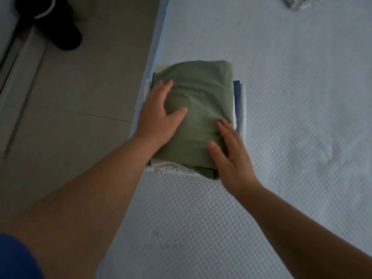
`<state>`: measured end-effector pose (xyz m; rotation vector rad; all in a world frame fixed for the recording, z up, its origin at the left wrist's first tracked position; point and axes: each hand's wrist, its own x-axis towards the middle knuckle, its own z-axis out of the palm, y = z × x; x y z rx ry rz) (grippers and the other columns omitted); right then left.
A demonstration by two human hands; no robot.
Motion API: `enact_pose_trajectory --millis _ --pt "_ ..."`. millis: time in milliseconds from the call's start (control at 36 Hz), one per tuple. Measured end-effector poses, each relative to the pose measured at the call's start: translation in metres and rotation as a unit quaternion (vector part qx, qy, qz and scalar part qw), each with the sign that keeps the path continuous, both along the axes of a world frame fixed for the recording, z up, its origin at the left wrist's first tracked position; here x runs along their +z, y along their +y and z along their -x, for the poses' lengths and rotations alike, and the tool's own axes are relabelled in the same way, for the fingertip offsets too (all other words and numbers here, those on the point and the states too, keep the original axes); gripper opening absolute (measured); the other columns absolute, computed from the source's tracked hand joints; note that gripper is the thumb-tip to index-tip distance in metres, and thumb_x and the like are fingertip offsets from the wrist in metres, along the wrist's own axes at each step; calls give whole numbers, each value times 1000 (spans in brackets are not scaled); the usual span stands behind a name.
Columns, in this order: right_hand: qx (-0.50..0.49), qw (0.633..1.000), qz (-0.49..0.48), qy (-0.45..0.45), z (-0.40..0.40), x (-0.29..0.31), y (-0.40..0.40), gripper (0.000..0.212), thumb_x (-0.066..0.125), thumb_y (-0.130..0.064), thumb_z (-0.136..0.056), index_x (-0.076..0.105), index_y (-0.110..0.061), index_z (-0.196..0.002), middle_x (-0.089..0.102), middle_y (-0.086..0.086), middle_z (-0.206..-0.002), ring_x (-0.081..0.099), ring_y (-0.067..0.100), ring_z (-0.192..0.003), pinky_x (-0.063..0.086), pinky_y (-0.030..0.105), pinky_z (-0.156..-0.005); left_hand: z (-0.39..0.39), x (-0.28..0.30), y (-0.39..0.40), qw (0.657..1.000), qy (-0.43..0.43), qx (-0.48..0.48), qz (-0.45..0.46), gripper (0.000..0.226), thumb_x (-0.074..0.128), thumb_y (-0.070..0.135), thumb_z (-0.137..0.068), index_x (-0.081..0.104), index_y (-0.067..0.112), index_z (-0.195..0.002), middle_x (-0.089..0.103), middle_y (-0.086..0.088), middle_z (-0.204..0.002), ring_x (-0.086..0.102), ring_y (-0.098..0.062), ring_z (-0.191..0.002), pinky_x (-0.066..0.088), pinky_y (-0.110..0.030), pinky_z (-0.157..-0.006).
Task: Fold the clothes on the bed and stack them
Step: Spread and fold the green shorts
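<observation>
Green garment (198, 109) tops stack, seemingly pressed by both hands

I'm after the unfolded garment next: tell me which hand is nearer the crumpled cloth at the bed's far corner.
Right. The right hand rests on the green garment's near right edge, on the crumpled cloth's side; the left hand presses its left side, farther away.

Folded top (199, 101) atop stack (240, 109), bed's (281, 137) L edge.
</observation>
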<state>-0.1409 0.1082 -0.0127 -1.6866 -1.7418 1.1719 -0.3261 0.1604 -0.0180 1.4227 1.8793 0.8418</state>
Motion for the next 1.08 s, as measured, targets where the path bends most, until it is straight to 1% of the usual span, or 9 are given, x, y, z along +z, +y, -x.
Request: enact_pose_trajectory --millis 111,194,278,361,417,500,639,1000,1083 --pt "-130 991 8 22 -10 6 8 54 62 -49 -81 42 -35 -130 40 -30 -118 40 2 -112 37 30 -93 21 -2 -15 992 -33 105 65 78 66 50 -79 32 23 -144 37 2 -147 37 -10 -128 24 -20 -98" --pt "-202 968 144 23 -23 -4 26 88 67 -63 -68 34 -27 -141 37 -8 -140 41 11 -117 35 32 -88 36 -12 -28 965 -111 162 173 86 67 62 -71 37 22 -141 46 10 -133 47 2 -103 33 -15 -86" --pt "-230 929 286 52 -32 -17 41 122 71 -70 -49 23 -16 -147 32 5 -150 39 25 -131 33 42 -101 46 -27 -35 926 -175 165 292 123 68 79 -45 31 17 -145 40 0 -146 46 -17 -124 35 -25 -93" --pt "-191 911 357 78 -39 -29 49 122 74 -70 -29 46 -11 -132 61 -1 -124 58 19 -110 45 37 -91 47 -35 -33 885 -267 153 350 140 72 78 -30 29 15 -146 40 -5 -147 47 -23 -125 41 -26 -93" --pt "-162 908 374 96 -41 -33 54 94 76 -66 -30 61 -14 -107 72 -8 -91 65 9 -86 46 27 -71 49 -40 -29 874 -307 133 352 133 76 78 -26 42 17 -140 53 -3 -135 57 -20 -114 45 -33 -98" --pt "-146 904 385 113 -44 -39 62 77 78 -60 -35 61 -16 -96 68 -4 -96 60 13 -94 43 28 -80 52 -47 -25 874 -315 127 348 120 77 73 -29 51 18 -132 62 -1 -123 62 -18 -106 48 -33 -94" --pt "-173 890 393 152 -41 -43 67 89 82 -46 -45 57 -6 -120 67 6 -113 59 23 -109 41 38 -103 53 -48 -21 859 -375 119 328 87 86 52 -37 64 10 -110 73 -6 -100 71 -16 -84 54 -21 -58" --pt "-195 904 340 171 -58 -13 15 88 85 -46 -35 61 -7 -110 73 8 -95 69 25 -90 54 39 -82 25 -7 -61 863 -349 137 339 54 79 38 -52 66 5 -94 74 -4 -77 71 -15 -69 52 -20 -50" --pt "-185 912 339 141 -76 9 -29 86 84 -50 -40 60 -9 -112 72 10 -97 69 28 -91 52 47 -88 7 14 -107 869 -314 147 352 46 79 35 -59 62 10 -94 74 -2 -78 70 -16 -69 52 -23 -51"
